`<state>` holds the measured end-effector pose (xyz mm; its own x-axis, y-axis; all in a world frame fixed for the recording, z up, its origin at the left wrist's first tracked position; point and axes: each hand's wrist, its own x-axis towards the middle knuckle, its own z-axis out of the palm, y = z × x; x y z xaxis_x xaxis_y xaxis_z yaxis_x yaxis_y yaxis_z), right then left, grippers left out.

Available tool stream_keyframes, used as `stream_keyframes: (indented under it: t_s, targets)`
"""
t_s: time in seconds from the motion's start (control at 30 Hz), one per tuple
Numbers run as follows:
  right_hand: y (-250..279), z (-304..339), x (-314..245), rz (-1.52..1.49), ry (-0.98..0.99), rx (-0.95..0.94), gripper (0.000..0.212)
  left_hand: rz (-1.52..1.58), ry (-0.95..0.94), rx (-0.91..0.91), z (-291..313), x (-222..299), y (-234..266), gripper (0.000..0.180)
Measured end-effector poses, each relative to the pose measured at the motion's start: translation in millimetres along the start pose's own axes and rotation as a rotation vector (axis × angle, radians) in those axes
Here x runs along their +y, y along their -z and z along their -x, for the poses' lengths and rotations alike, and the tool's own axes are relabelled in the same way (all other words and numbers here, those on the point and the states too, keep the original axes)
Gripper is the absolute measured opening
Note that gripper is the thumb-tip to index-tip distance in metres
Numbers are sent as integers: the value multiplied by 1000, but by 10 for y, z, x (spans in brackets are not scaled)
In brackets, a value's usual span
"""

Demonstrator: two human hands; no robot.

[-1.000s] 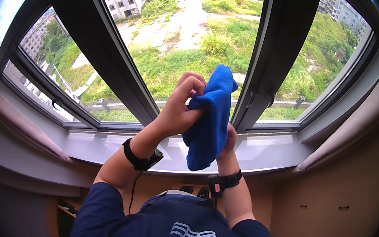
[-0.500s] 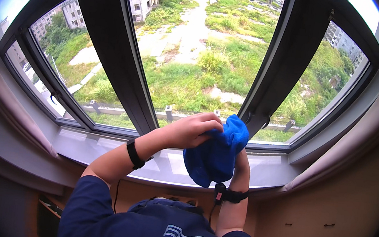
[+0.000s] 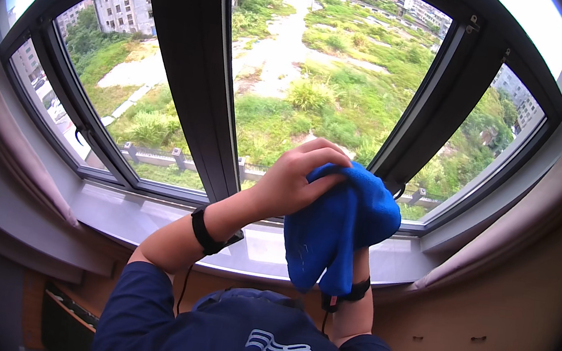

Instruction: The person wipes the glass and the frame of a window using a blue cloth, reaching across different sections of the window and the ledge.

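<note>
A bright blue cloth (image 3: 332, 217) hangs in loose folds in front of the window, above the sill. My left hand (image 3: 303, 178) pinches its upper left edge, with fingers bent over the top and the thumb against the near side. The cloth covers my right hand, so its fingers are hidden. Only my right forearm (image 3: 355, 318) shows, coming up beneath the cloth. Black bands circle both wrists.
The dark-framed window (image 3: 198, 81) spans the view, with a handle (image 3: 82, 137) on its left part. Below it runs a pale sill (image 3: 149, 219). Curtains (image 3: 16, 136) hang on both sides. Wooden cabinet fronts (image 3: 443, 343) stand at lower right.
The cloth has shifted right and spread wider, its folds now draped further over my right hand. My left hand has moved right with it. The view of the window has shifted slightly.
</note>
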<state>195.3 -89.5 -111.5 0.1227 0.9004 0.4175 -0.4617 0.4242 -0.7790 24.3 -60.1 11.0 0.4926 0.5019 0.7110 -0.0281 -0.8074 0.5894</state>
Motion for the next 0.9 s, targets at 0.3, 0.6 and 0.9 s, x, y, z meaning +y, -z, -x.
stream_keyframes:
  t_s: [0.3,0.6,0.9]
  targets:
    - [-222,354,195,123,-332,-163,53,68,18,-231,200,-84,141,11]
    - [125,-55,176,214,20,86,58,-107,-33,-120,162,-178,188,31]
    - [838,-234,-400,1459,558,275,29,-693,-106,63,38,-508,1059,37]
